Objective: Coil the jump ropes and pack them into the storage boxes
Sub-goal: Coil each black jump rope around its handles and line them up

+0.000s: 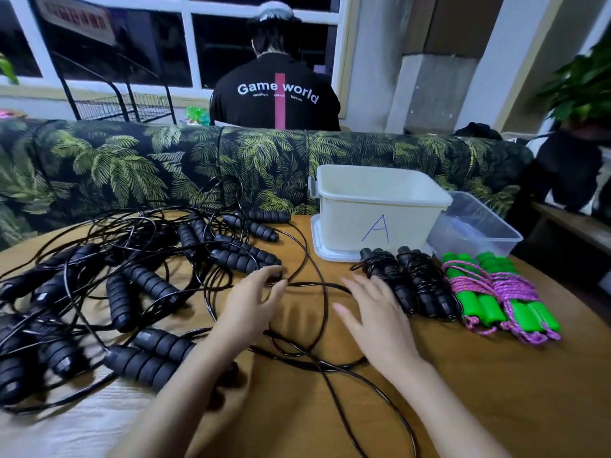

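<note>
With coiled black ropes lined up before box A near the tabletop's far right edge, the left hand pinches a loose black rope, seemingly to draw it from the tangle, while the right hand is spread open.

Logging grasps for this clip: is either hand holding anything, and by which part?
The left hand pinches a loose black cord along its length, just beside a black handle. The right hand is open, holding nothing.
</note>
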